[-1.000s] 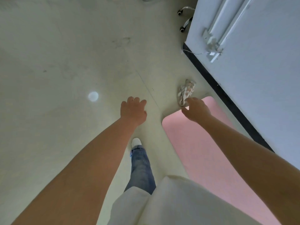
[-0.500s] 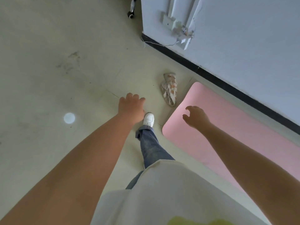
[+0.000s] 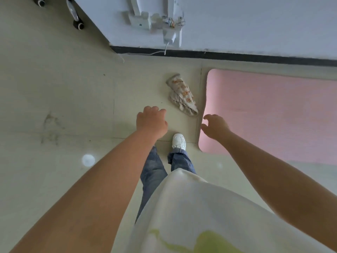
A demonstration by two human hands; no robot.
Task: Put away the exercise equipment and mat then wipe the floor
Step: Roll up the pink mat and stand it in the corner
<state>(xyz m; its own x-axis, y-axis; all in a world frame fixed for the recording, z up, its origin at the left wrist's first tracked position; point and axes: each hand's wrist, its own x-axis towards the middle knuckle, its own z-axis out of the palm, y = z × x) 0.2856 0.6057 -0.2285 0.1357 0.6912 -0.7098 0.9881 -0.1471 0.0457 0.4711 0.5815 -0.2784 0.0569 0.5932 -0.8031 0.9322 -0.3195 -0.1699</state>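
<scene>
A crumpled cloth (image 3: 182, 94) is lying on the floor (image 3: 54, 92) just left of the pink mat (image 3: 273, 115), below the wall's black skirting (image 3: 237, 56). Both hands are hanging loosely curled and empty, left hand (image 3: 152, 122) and right hand (image 3: 215, 126) now nearing the cloth, white shoe (image 3: 179, 141) stepping forward.

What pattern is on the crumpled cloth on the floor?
The cloth is off-white with orange-red printed marks, seen in the head view.
</scene>
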